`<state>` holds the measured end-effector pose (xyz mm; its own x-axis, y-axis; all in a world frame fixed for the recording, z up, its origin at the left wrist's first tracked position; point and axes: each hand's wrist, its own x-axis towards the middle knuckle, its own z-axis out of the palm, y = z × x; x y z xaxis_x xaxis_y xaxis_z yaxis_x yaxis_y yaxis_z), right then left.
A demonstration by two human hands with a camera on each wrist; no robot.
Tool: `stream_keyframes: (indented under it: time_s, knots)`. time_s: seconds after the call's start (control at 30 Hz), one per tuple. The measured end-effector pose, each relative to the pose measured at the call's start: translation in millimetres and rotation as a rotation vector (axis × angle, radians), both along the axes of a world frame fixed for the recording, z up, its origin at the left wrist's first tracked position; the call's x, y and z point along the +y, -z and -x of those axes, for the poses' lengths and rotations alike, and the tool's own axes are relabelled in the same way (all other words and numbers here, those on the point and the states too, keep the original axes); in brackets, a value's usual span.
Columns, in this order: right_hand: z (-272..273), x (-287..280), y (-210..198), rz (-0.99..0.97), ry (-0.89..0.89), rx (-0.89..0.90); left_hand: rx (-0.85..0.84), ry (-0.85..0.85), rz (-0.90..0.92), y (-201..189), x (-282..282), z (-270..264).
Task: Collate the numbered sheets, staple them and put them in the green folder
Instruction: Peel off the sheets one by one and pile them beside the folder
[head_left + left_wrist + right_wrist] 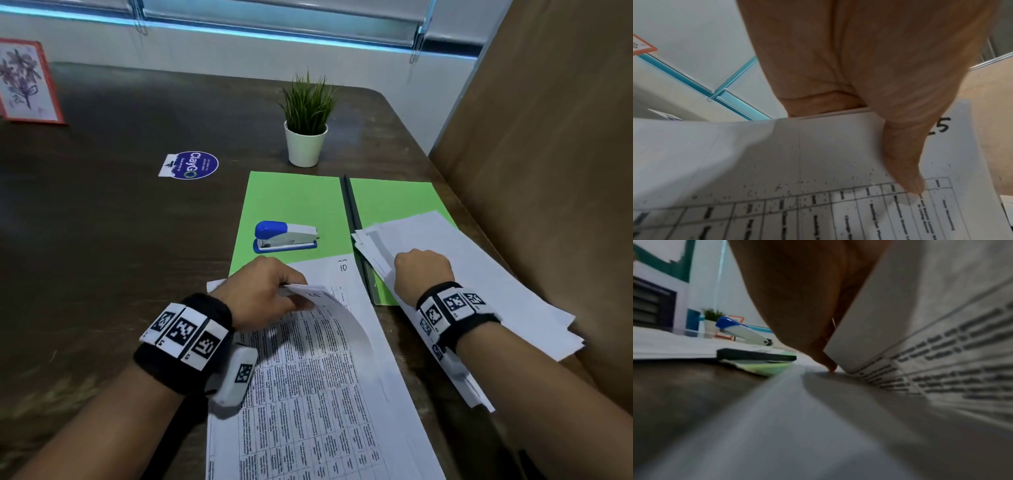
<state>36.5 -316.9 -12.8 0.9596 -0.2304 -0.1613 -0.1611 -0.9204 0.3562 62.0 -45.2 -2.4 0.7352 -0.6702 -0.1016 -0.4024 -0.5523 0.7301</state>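
A green folder (294, 202) lies open on the dark table, with a blue and white stapler (286, 237) on its left half. My left hand (267, 291) pinches the top corner of a printed sheet (818, 162) marked with a number ending in 5 and lifts it, curled, off a sheet numbered 10 (342, 342). My right hand (421, 274) grips the edge of a loose pile of white sheets (486, 281) lying face down over the folder's right half. The stapler (744, 332) also shows in the right wrist view.
A small potted plant (306, 126) stands behind the folder. A round purple sticker (191, 165) lies on the table to the left, and a framed flower picture (25, 82) stands at the far left. A brown panel (548, 171) rises along the right edge.
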Motion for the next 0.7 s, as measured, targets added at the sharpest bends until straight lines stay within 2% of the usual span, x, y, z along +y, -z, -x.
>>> stream_keyframes:
  time_s: [0.1, 0.2, 0.27, 0.37, 0.47, 0.57, 0.7]
  knots:
    - [-2.4, 5.2, 3.0, -0.042, 0.05, 0.003, -0.001, 0.001, -0.001, -0.5, -0.3, -0.3]
    - [-9.8, 20.0, -6.9, -0.118, 0.046, -0.117, 0.005, 0.002, -0.007, 0.8, -0.1, -0.2]
    - [-17.4, 34.1, -10.9, -0.248, -0.053, -0.209, 0.002, 0.004, -0.005, 1.9, 1.1, -0.2]
    - [-25.2, 54.8, -6.2, -0.49, -0.155, -0.152, -0.011, 0.011, 0.0, 1.7, 1.7, -0.4]
    - [-27.2, 63.1, -0.1, -0.558, -0.106, -0.03, -0.015, 0.014, 0.008, 0.8, 1.4, 0.1]
    - [-24.9, 63.0, 0.0, -0.602, -0.07, -0.062, -0.031, 0.009, 0.01, 0.4, 1.1, 0.1]
    - [-17.5, 56.0, 0.6, -0.91, 0.044, -0.12, -0.043, -0.002, 0.004, 0.4, 1.6, 0.2]
